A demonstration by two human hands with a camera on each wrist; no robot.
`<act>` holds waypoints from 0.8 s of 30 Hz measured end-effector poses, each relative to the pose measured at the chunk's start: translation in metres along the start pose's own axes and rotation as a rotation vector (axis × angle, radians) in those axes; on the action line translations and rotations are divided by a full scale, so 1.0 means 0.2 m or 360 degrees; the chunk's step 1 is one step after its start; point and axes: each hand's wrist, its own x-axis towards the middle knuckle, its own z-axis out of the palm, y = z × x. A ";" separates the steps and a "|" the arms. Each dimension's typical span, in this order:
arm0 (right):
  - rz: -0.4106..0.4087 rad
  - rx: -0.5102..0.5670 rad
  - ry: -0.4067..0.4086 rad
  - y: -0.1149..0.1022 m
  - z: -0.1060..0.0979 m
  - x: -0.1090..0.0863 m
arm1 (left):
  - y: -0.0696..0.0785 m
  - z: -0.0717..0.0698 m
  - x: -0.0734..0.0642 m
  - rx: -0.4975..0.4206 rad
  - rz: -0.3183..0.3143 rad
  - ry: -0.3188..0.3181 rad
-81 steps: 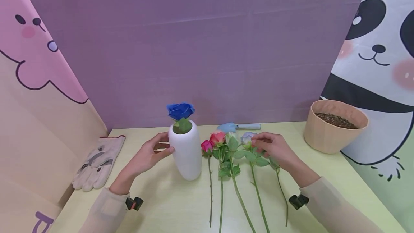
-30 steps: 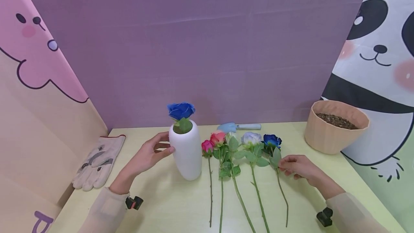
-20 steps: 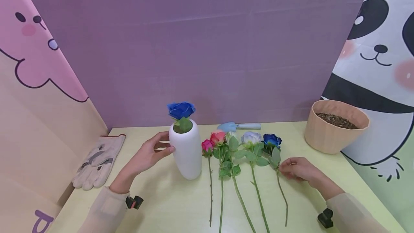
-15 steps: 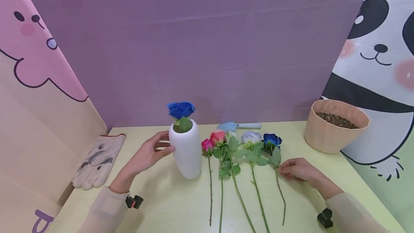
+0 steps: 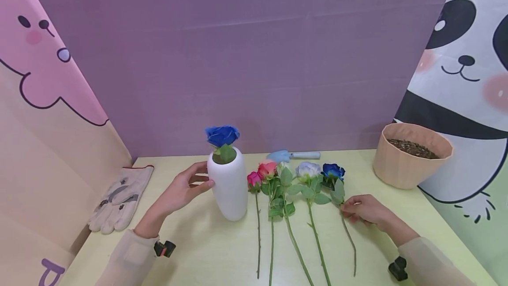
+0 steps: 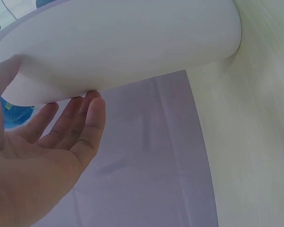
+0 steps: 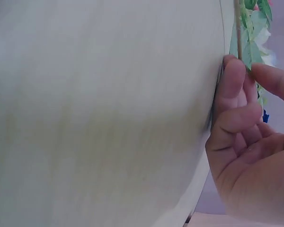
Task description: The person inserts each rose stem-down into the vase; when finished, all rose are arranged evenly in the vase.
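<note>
Rightmost blue rose, its stem pinched by the right hand, pointed bloom-first toward the surface's far edge; left hand gripped white vase.

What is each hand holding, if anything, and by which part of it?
The left hand holds the white vase by its upper side; the right hand pinches the rightmost blue rose by its stem, just below the leaves.
</note>
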 end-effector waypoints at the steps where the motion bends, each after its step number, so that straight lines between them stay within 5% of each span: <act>1: -0.0010 0.0011 -0.0007 0.00 0.00 0.00 | 0.00 0.00 0.00 0.0002 0.0002 0.0002; 14: 0.0052 0.0173 -0.0050 -0.02 0.00 -0.01 | 0.00 0.00 0.00 0.0007 -0.0004 -0.0004; 24: -0.0016 0.0367 -0.0163 -0.01 -0.01 0.01 | 0.01 0.00 0.00 0.0008 -0.0006 -0.0001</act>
